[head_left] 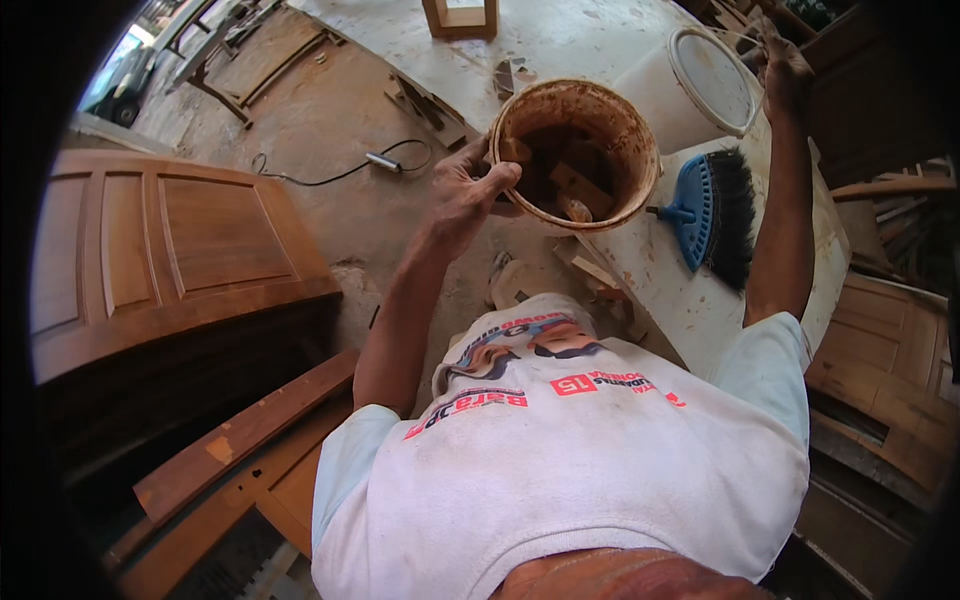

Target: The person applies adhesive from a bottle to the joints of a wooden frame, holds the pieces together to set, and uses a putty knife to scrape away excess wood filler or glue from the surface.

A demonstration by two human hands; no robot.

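My left hand (468, 190) grips the near-left rim of a brown-stained bucket (640, 150), thumb over the edge. The bucket is tilted so its mouth faces me. Inside lie a small wooden block (582, 188) and other scraps in shadow; some are too dark to name. My right hand (785, 75) is raised at the far right, fingers closed on what looks like the thin handle of a white lidded bucket (650, 95). Between my right forearm and the stained bucket lies a blue broom head (692, 212) with black bristles on the pale tabletop (775, 330).
A wooden frame (460, 22) stands on the tabletop's far part. Panelled wooden doors (225, 235) rise at left, with brown planks (245, 435) below them. More panelled wood (885, 345) is stacked at right. A cable (330, 178) lies on the dusty floor.
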